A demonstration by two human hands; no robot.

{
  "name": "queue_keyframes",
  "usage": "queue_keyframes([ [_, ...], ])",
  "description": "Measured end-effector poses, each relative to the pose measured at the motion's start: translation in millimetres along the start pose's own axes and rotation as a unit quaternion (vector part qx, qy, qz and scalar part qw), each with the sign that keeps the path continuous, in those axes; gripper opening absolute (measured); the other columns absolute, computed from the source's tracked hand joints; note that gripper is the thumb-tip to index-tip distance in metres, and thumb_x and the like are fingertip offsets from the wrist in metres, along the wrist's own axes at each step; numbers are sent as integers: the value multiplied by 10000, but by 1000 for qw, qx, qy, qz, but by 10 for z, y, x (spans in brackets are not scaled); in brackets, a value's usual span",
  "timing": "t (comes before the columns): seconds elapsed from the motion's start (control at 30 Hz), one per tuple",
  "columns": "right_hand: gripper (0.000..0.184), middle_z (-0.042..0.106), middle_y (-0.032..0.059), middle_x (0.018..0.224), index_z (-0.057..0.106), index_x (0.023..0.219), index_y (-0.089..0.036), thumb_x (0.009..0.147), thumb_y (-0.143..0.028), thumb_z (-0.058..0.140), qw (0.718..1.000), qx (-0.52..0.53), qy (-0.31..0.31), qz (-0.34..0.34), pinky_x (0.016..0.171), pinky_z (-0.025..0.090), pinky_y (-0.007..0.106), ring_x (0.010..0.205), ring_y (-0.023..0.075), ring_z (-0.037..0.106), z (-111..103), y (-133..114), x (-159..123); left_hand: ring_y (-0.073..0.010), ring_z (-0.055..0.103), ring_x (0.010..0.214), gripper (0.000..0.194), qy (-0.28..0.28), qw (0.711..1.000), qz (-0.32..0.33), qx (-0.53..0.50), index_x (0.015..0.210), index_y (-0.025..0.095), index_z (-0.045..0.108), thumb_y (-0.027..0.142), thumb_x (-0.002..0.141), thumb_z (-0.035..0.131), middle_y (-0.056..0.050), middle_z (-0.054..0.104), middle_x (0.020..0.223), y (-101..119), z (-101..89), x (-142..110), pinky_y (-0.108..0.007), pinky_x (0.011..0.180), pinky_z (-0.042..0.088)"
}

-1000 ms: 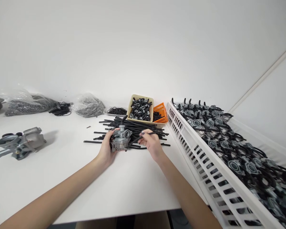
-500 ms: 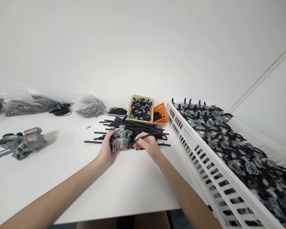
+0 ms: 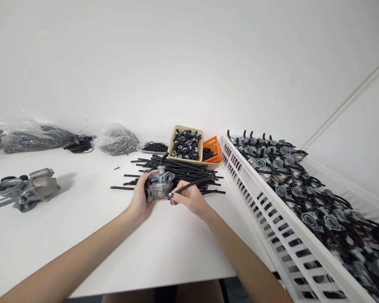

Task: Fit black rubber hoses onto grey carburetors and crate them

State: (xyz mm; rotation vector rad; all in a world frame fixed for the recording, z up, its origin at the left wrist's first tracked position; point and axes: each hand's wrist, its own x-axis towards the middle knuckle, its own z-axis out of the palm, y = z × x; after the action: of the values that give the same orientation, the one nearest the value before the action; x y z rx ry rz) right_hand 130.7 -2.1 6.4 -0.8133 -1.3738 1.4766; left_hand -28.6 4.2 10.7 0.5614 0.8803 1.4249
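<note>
My left hand (image 3: 141, 194) is wrapped round the left side of a grey metal carburetor (image 3: 159, 185), held upright just above the table with a black rubber cap on top. Between the fingertips of my right hand (image 3: 189, 198) is a black rubber hose (image 3: 194, 183), its free part slanting up to the right. The fingertips and the near hose end are at the carburetor's lower right side; whether the hose touches it, I cannot tell. Behind both hands lies a pile of black hoses (image 3: 183, 168).
A white crate (image 3: 255, 185) full of carburetors stands on the right. Behind the hoses are a cream basket (image 3: 169, 155) of small parts and an orange basket (image 3: 220, 156). Another carburetor (image 3: 27, 189) lies at left. Plastic bags of parts (image 3: 116, 139) line the wall.
My right hand has moved left and slightly down, bringing the hose end to the carburetor's lower side. My left hand and the carburetor have stayed nearly still.
</note>
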Motion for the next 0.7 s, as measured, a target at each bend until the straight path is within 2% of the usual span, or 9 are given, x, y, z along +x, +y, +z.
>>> queue_keyframes([
  [0.17,295,640,-23,566,578,692,-184,631,-353,812,1000,9,6,-3,585,469,275,556,124,611,-2,-1,-7,-194,660,603,297,2,1000,0,-2,1005,205,648,378,777,570,-25,689,809,3,-6,5,-286,474,548],
  [0.47,315,643,-14,627,594,714,-172,640,-378,821,1000,1,-24,10,644,488,291,628,132,630,-26,-13,-28,-198,657,602,289,8,1000,2,-5,991,206,651,375,772,568,-25,683,816,14,1,-2,-287,453,547],
  [0.7,309,638,-19,625,595,712,-181,637,-379,819,1000,-1,-15,9,641,496,294,626,136,634,-33,-20,-26,-202,673,617,290,12,1000,-3,-8,1007,207,646,366,780,560,-34,692,844,13,0,1,-294,468,553],
])
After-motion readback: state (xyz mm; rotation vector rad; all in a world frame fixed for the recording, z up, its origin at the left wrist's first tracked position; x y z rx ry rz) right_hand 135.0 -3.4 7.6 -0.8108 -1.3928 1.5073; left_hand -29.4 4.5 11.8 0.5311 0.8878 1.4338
